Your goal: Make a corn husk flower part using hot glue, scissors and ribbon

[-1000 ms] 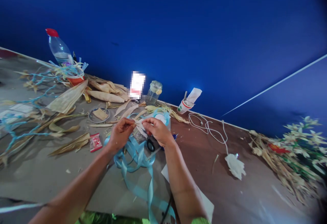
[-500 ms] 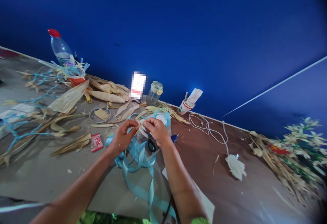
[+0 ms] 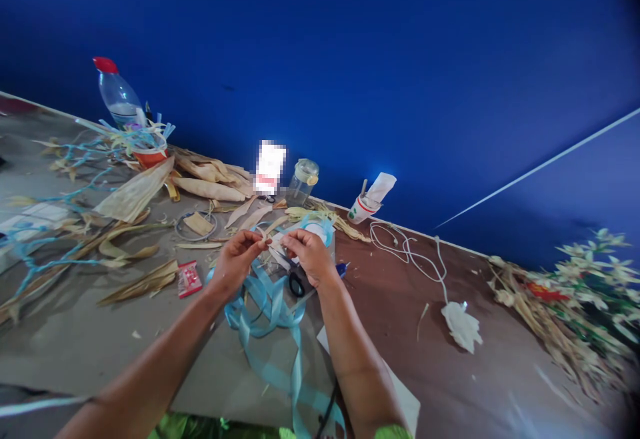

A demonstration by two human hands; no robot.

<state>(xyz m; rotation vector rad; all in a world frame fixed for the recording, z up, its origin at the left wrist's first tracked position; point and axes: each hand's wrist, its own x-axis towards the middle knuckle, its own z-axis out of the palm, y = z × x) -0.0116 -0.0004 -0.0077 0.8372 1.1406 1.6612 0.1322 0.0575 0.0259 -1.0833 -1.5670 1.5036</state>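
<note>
My left hand [image 3: 241, 257] is closed in a pinch on a small pale piece of corn husk [image 3: 265, 239], whose shape is too small to make out. Just to its right, my right hand [image 3: 311, 255] also pinches with thumb and forefinger; whatever sits between those fingertips is too small to tell. A narrow gap parts the two hands. Below them, light blue ribbon [image 3: 274, 302] lies in loose loops on the grey sheet. Scissors with black handles [image 3: 297, 285] rest under my right wrist, partly hidden.
Dried husks [image 3: 213, 189] and a red candy packet [image 3: 189, 279] lie left. A clear jar [image 3: 302, 183], a bright pixelated screen [image 3: 271, 167] and a white cup [image 3: 362, 208] stand along the blue wall. A white cable [image 3: 413, 252] and artificial flowers [image 3: 595, 279] are right.
My hands have drawn slightly apart at the fingertips, where they almost met before. The left hand has shifted a little left with the husk piece; the things around them stay put.
</note>
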